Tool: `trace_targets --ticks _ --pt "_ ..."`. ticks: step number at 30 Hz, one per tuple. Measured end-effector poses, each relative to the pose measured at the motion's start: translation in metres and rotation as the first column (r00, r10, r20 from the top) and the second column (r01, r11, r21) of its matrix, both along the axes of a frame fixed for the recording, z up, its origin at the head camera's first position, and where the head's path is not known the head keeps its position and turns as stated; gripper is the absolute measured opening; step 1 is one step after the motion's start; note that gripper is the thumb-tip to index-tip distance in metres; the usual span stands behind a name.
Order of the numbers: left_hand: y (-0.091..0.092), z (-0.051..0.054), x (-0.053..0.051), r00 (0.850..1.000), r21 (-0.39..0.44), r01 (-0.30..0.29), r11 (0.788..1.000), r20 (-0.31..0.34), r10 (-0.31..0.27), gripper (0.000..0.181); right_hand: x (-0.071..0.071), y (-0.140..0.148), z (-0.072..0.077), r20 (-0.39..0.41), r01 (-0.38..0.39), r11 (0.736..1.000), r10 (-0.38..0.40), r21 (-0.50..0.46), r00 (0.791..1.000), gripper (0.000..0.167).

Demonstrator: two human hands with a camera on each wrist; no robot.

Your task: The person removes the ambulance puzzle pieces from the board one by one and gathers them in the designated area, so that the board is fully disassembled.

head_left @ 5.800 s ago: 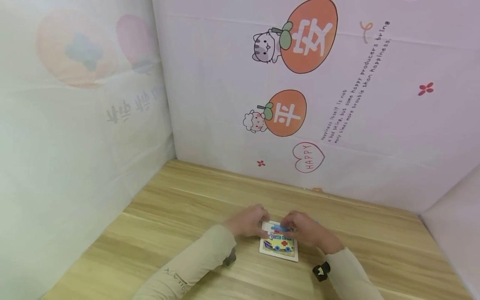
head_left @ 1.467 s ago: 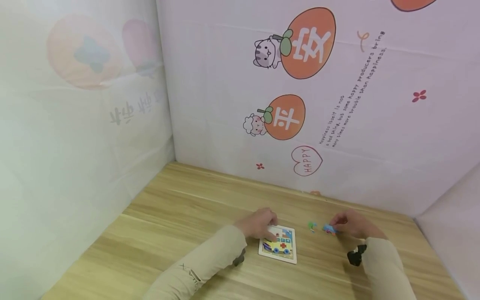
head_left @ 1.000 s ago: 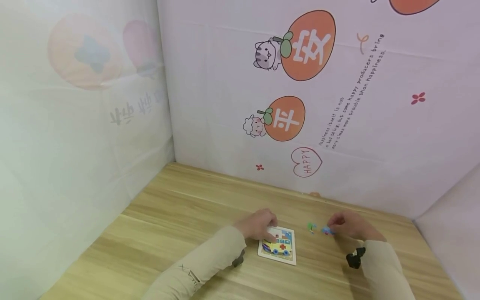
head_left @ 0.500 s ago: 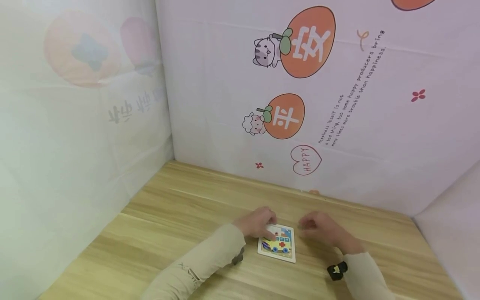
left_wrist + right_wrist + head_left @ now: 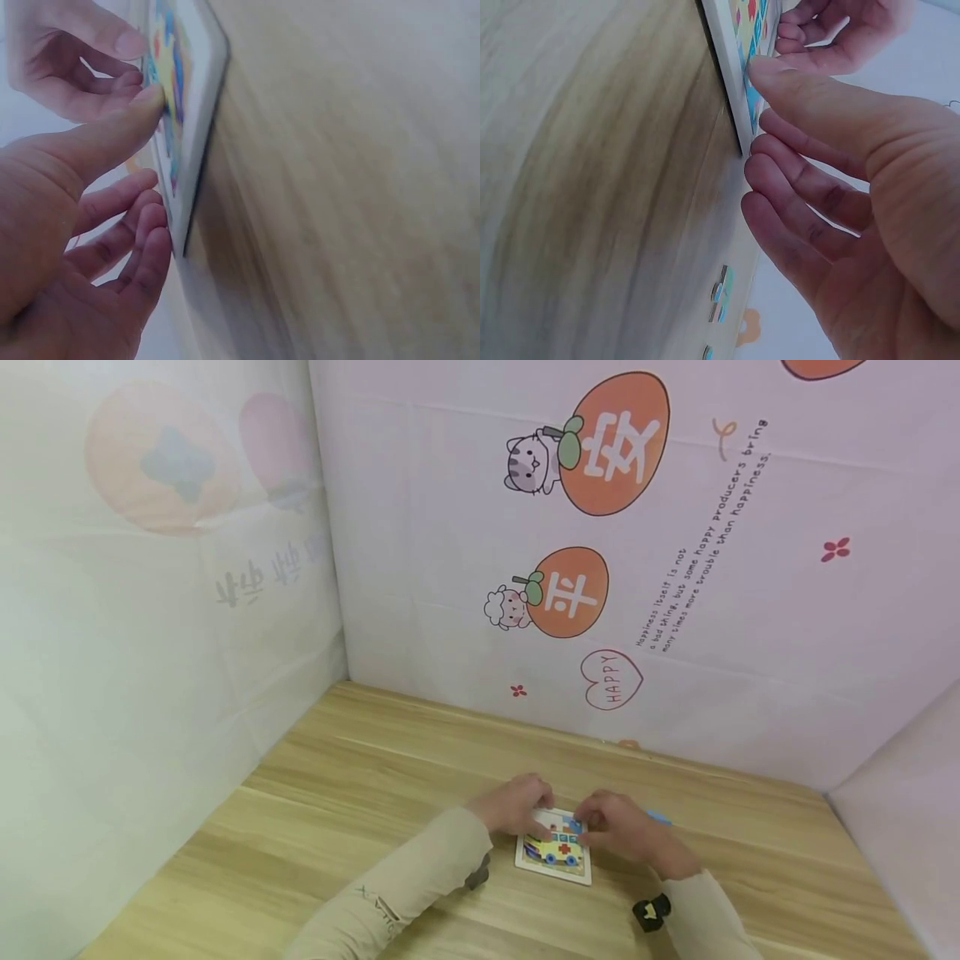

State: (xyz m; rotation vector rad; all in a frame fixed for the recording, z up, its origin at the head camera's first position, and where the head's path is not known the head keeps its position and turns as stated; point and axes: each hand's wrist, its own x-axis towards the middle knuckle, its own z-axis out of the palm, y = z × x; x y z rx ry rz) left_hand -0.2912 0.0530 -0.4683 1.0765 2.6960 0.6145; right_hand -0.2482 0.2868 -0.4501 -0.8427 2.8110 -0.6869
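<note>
- The puzzle board [image 5: 553, 871] lies on the desk [image 5: 375, 760]; I judge it light, stiff, best held by its rim.
- Left grip [image 5: 516, 806] pinches its far-left edge.
- Right grip [image 5: 621, 828] touches its far-right corner; holding what, I can't tell.

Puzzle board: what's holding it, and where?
The left hand holds the puzzle board near its far left corner; whether the right hand grips it is unclear.

The puzzle board [image 5: 555, 876] looks smooth, tabletop [image 5: 375, 777] wood-grained, sleeves [image 5: 408, 877] matt cloth.
</note>
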Motion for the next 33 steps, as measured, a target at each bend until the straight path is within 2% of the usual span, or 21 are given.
trace_targets --ticks 8,18,25,33 --pt "0.005 0.006 0.003 1.0 -0.036 0.003 0.999 -0.005 -0.003 0.046 0.0 -0.003 0.003 0.03 0.03 0.999 -0.031 0.018 0.999 0.026" --pt "0.017 0.007 0.009 0.999 -0.022 0.037 0.999 -0.014 -0.037 0.046 -0.004 -0.004 0.003 0.126 0.042 0.998 -0.035 -0.049 0.991 0.024" --pt "0.022 0.003 0.01 0.998 -0.017 0.052 0.998 -0.024 -0.053 0.047 -0.003 -0.003 0.003 0.147 0.056 0.997 -0.048 -0.052 0.988 0.025" --pt "0.021 0.004 0.007 0.999 0.026 0.035 0.999 -0.003 -0.035 0.045 -0.008 -0.001 0.0 0.14 0.083 0.996 -0.077 -0.042 0.987 0.025"
